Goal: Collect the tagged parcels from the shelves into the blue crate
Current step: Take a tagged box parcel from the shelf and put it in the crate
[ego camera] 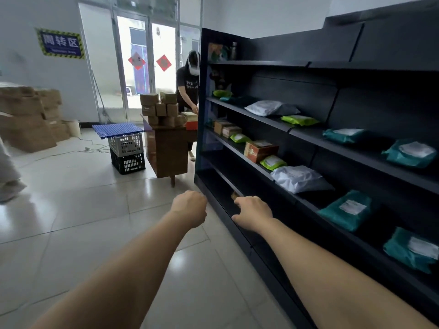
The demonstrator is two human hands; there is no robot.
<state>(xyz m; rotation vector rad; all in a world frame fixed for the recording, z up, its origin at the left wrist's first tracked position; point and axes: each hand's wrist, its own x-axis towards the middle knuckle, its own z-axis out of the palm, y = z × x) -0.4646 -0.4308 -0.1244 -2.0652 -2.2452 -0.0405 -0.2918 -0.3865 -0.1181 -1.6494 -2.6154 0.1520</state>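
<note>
Left hand (pixel 190 207) was curled, empty; right hand (pixel 254 213), loosely curled, empty, hovered beside the black shelves (pixel 203 103).

Past my fingers (pixel 238 202) I see matt dark-painted metal shelves (pixel 297 91), crinkly glossy plastic parcels (pixel 337 214) to their right, glazed reflective floor tiles (pixel 95 222) to their left

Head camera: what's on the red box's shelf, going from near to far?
Nearest teal parcel, next teal parcel, white bag, green pouch, red box, far green pouch, brown boxes.
</note>
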